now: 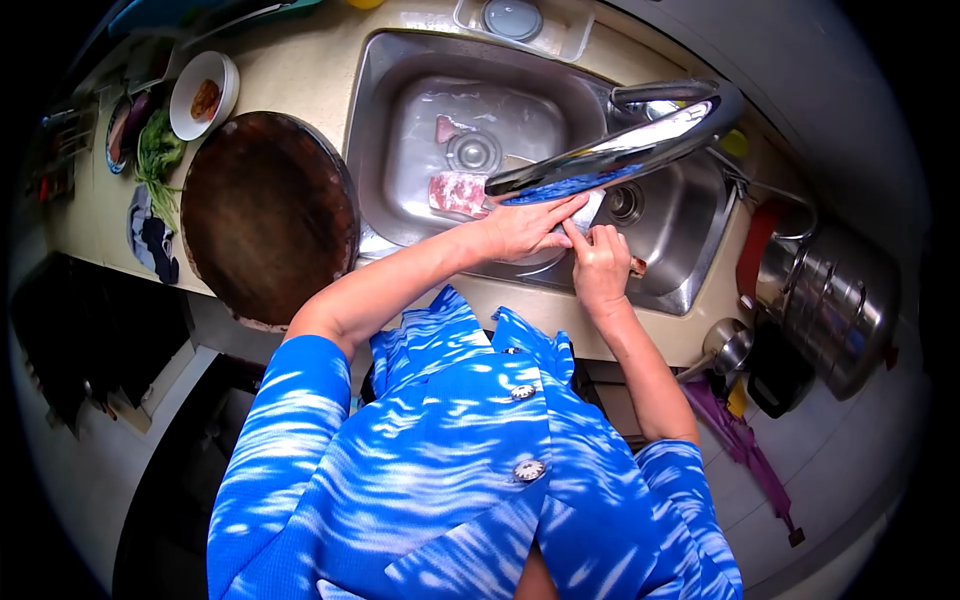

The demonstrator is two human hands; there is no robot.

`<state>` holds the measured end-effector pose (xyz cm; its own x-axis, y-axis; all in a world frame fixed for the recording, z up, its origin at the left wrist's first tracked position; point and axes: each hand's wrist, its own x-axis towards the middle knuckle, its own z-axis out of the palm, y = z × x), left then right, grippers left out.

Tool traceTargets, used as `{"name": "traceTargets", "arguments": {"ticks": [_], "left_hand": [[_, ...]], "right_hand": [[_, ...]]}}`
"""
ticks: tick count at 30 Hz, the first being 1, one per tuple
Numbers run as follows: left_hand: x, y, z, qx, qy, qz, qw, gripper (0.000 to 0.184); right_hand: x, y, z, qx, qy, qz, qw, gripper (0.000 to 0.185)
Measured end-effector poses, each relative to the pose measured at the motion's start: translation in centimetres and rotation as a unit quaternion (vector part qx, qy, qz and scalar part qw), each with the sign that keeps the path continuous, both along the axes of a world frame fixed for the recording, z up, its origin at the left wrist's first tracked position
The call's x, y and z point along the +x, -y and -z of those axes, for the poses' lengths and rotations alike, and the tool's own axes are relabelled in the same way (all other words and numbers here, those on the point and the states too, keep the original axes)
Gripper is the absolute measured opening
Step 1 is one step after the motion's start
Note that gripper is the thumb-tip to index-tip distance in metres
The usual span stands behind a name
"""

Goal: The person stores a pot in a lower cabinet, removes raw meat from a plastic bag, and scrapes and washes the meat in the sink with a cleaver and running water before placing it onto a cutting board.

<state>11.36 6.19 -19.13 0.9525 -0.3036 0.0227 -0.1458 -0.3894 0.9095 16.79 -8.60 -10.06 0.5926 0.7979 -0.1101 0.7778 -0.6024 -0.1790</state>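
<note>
My right hand (602, 262) is closed around the handle of a kitchen knife, whose brown end pokes out past the palm. The flat metal blade of the knife (592, 208) shows partly under the tap, over the divider between two basins. My left hand (530, 226) lies across the blade with its fingers stretched out, touching it near my right hand. The curved chrome tap (620, 150) hides part of the blade. In the larger basin of the steel sink (375, 150), a slab of raw meat (458, 194) and a smaller meat piece (446, 129) lie near the drain.
A thick round chopping board (268, 215) stands left of the sink. Beyond it are a white bowl (204, 96) with reddish food, leafy greens (157, 150) and a dark cloth (152, 240). On the right are a large steel pot (838, 300), a ladle (727, 345) and a purple umbrella (745, 450).
</note>
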Motion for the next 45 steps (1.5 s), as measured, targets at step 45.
{"name": "traceTargets", "arguments": {"ticks": [45], "left_hand": [[1.9,-7.2,12.1,0.089,-0.329,-0.316,0.885,0.035]], "right_hand": [[1.4,-3.7,1.8,-0.162,-0.044,-0.014,0.986,0.037]]}}
